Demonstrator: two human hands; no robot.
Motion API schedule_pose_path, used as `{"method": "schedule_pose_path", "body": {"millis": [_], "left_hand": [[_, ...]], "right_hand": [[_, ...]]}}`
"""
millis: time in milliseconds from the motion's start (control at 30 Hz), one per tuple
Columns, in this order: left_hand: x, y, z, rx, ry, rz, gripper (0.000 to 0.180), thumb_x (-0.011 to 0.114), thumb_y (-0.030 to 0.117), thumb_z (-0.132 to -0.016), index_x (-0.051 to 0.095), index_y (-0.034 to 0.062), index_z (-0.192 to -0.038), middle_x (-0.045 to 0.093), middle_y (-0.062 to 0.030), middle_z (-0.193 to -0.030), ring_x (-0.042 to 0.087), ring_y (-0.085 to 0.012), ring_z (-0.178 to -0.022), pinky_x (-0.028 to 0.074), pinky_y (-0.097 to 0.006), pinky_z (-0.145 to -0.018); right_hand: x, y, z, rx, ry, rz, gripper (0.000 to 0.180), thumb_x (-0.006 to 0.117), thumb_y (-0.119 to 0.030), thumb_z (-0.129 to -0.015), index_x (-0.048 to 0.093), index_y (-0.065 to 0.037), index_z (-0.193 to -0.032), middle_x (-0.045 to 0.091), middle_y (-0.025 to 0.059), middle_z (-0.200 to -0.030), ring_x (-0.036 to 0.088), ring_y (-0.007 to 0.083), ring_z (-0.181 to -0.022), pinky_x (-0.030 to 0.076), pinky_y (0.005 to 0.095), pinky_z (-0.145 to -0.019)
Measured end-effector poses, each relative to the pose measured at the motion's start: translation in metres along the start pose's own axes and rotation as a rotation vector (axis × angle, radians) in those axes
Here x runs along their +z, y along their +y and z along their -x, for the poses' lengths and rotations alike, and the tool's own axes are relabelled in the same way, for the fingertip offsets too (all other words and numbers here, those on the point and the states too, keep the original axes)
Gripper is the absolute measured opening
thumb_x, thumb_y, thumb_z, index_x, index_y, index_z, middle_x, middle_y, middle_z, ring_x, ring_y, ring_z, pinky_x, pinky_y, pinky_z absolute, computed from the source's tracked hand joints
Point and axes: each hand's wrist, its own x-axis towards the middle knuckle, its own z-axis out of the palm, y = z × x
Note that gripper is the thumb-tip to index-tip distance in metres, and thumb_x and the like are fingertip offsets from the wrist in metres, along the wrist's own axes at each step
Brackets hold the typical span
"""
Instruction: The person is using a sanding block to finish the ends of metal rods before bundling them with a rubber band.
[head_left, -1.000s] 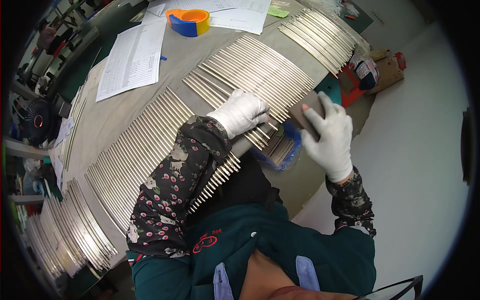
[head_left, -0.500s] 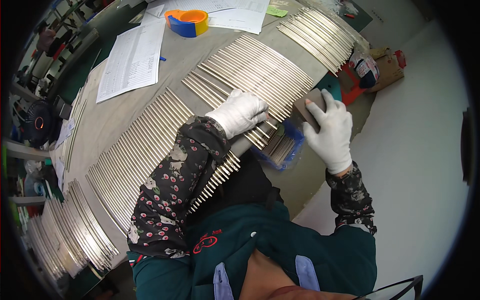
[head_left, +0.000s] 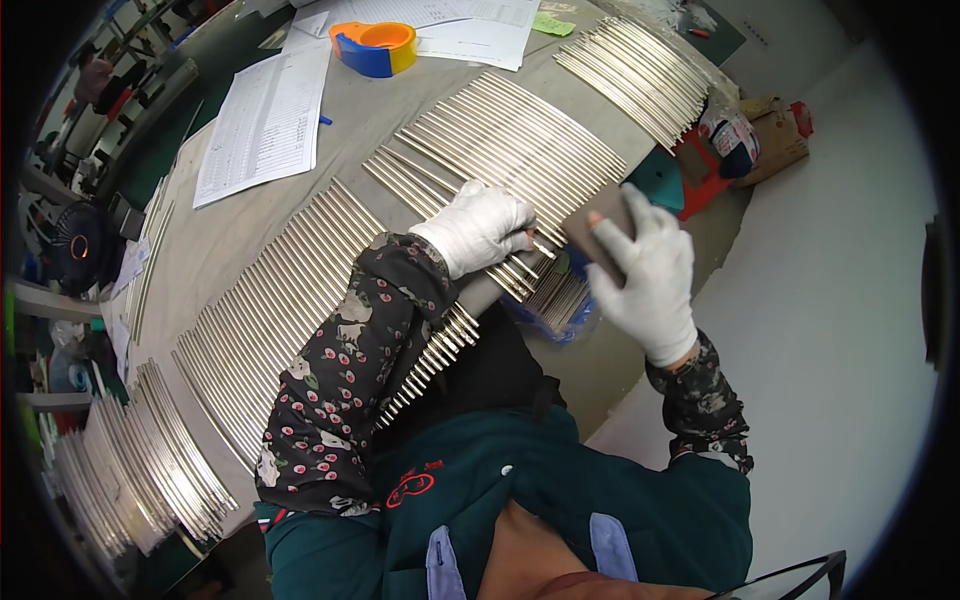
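Observation:
My left hand [head_left: 478,230], in a white glove with bare fingertips, is closed on a thin metal rod whose end [head_left: 543,250] sticks out past the fingers. Beneath and around it lie shiny metal rods, side by side in rows; one row [head_left: 515,135] fans out beyond the hand, another [head_left: 275,300] lies left of it. My right hand [head_left: 648,270], gloved the same way, grips a flat brown-grey block like a sanding block [head_left: 600,225]. The block is close to the rod ends at the table's edge. Whether it touches the held rod I cannot tell.
A blue-lined bin with more rods [head_left: 560,300] stands below the table edge. Another rod row [head_left: 635,80] lies far right, stacked rods [head_left: 165,460] near left. A tape dispenser [head_left: 375,50] and printed sheets [head_left: 265,125] lie at the back. A cardboard box [head_left: 775,145] stands right.
My right hand has moved left and slightly down with the block, nearer to the rod ends. My left hand has stayed in nearly the same place.

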Motion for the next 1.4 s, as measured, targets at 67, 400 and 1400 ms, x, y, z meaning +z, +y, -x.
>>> {"method": "schedule_pose_path", "body": {"millis": [67, 400, 1400], "left_hand": [[-0.003, 0.000, 0.001, -0.002, -0.009, 0.000, 0.010, 0.062, 0.020, -0.082, 0.059, 0.0105, -0.084, 0.061, -0.0043, -0.080, 0.059, -0.0243, -0.082, 0.035, -0.039, -0.082], [0.003, 0.001, 0.003, 0.230, 0.245, -0.161, 0.011, 0.066, 0.013, -0.074, 0.059, 0.0088, -0.081, 0.058, -0.0051, -0.078, 0.057, -0.0267, -0.077, 0.046, -0.040, -0.071], [0.004, -0.004, 0.010, 0.056, 0.132, -0.048, 0.012, 0.062, 0.021, -0.080, 0.061, 0.0095, -0.078, 0.061, -0.0054, -0.075, 0.059, -0.0253, -0.079, 0.040, -0.038, -0.073]], "right_hand": [[0.004, -0.017, 0.004, -0.174, -0.125, -0.185, 0.044, 0.067, -0.021, -0.064, 0.061, -0.014, -0.107, 0.049, 0.0197, -0.117, 0.052, 0.0327, -0.097, 0.042, 0.0397, -0.071], [0.004, 0.012, 0.004, 0.093, 0.032, -0.021, 0.042, 0.067, -0.018, -0.061, 0.064, -0.011, -0.102, 0.053, 0.0189, -0.119, 0.054, 0.0320, -0.096, 0.044, 0.0402, -0.079], [0.000, 0.006, -0.007, 0.060, 0.041, 0.165, 0.042, 0.067, -0.019, -0.061, 0.063, -0.012, -0.103, 0.052, 0.0195, -0.116, 0.053, 0.0314, -0.094, 0.043, 0.0390, -0.071]]}}
